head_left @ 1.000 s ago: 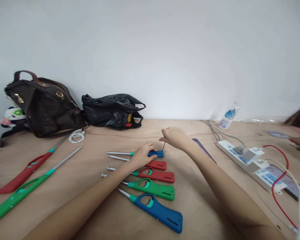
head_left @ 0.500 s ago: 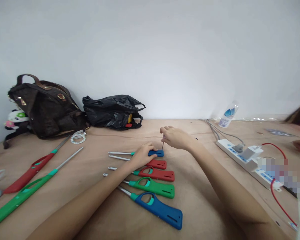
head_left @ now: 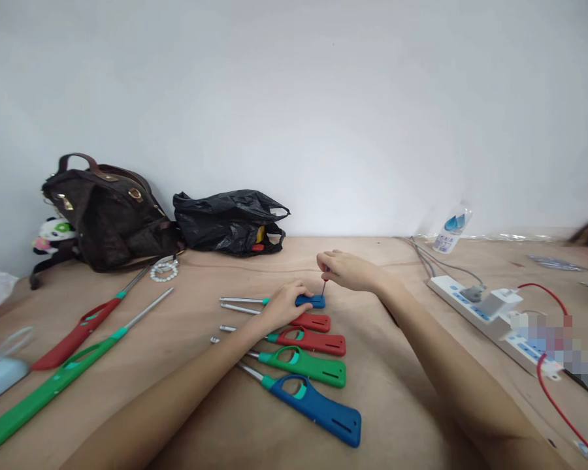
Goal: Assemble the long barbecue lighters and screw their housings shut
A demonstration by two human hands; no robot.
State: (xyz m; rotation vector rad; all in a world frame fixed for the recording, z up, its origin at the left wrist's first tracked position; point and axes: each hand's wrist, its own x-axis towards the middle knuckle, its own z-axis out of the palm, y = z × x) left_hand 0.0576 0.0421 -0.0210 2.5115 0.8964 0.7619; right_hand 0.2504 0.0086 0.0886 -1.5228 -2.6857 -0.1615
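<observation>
The far blue utility lighter (head_left: 316,301) lies on the table under my left hand (head_left: 288,304), whose fingers are closed on its body. My right hand (head_left: 347,269) grips a thin screwdriver (head_left: 325,281), its red handle mostly hidden by the fingers. The shaft points down, with its tip at the blue lighter's butt end. Nearer me, in a row, lie a red lighter (head_left: 317,322) partly covered by my left hand, another red lighter (head_left: 330,343), a green lighter (head_left: 318,367) and a second blue lighter (head_left: 326,414). Their metal nozzles point left.
Left are a longer red lighter (head_left: 76,336), a longer green lighter (head_left: 59,372), a bead bracelet (head_left: 164,269) and a light blue object (head_left: 2,377). A brown bag (head_left: 112,225) and black plastic bag (head_left: 220,222) stand behind. A power strip (head_left: 463,307) and bottle (head_left: 453,227) are right.
The view has shifted slightly, so most things sit a little further right. The red screwdriver handle now shows under my right fingers. Both hands remain at the far blue lighter.
</observation>
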